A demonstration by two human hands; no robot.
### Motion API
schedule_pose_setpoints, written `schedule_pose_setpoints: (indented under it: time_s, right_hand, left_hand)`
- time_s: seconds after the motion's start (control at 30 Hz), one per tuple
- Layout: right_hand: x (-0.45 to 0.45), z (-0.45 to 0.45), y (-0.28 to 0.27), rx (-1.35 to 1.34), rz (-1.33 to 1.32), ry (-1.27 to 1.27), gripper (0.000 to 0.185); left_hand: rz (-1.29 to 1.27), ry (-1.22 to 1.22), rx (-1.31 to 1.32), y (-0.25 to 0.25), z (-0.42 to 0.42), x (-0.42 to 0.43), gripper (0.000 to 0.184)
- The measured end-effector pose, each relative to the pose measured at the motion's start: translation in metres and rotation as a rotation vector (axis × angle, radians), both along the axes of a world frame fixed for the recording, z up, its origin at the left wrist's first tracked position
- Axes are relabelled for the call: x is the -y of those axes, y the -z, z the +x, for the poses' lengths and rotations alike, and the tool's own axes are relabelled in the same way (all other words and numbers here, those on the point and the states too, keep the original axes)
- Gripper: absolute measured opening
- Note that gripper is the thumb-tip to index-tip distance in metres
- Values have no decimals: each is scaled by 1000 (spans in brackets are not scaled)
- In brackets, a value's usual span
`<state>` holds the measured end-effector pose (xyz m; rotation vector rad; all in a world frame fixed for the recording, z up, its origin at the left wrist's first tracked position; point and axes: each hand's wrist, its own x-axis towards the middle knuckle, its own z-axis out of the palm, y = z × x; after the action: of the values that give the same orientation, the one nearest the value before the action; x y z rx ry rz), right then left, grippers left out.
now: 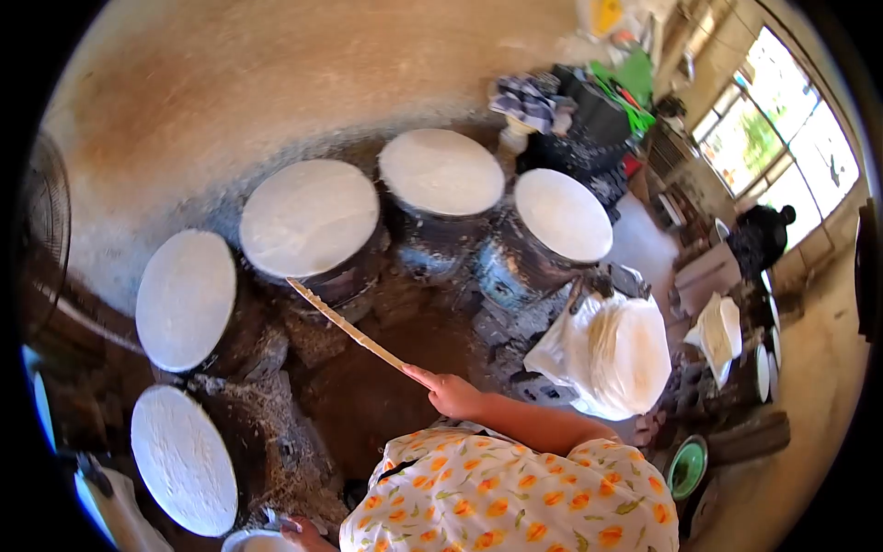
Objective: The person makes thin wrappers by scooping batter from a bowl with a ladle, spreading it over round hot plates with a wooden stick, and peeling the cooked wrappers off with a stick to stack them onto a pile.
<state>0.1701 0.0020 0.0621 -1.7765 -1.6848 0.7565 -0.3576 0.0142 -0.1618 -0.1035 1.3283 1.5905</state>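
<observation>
My right hand (452, 396) is closed round one end of a long flat wooden stick (348, 327). The stick's far tip meets the near edge of a round white sheet (311, 219) on top of a dark drum stove. At the bottom edge, my left hand (305, 535) is at the rim of a white bowl (253, 543), its fingers bent there; hand and bowl are both cut off by the frame. Other white-covered round tops stand in an arc: one (187, 301) to the left, one (184, 460) at lower left, one (441, 172) and another (563, 215) to the right.
A stack of thin round white sheets (630, 354) lies in clear plastic at my right. Ash and rubble (276, 451) lie round the stoves. A fan (46, 230) stands far left. Behind are a dark bin (596, 106), a green basin (687, 467) and a person in black (760, 239).
</observation>
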Motion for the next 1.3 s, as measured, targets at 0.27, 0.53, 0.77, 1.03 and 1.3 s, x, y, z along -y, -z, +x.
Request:
schedule_pose_setpoints:
  time_s: [0.27, 0.53, 0.77, 1.03, 1.3]
  right_hand:
    - [82, 99, 7, -50, -187, 318, 75]
    - [192, 219, 5, -264, -216, 722, 73]
    - [262, 278, -20, -647, -81, 1223, 76]
    - [280, 267, -26, -934, -68, 1413, 77]
    - [254, 255, -3, -371, -38, 1256, 71]
  left_hand:
    - [-36, 238, 203, -80, 156, -76, 10]
    - [-161, 494, 174, -121, 338, -89, 8]
    - [-211, 682, 285, -144, 431, -89, 8]
    - [-286, 891, 134, -159, 520, -112, 5]
    - [-351, 1271, 228, -166, 616, -139, 5]
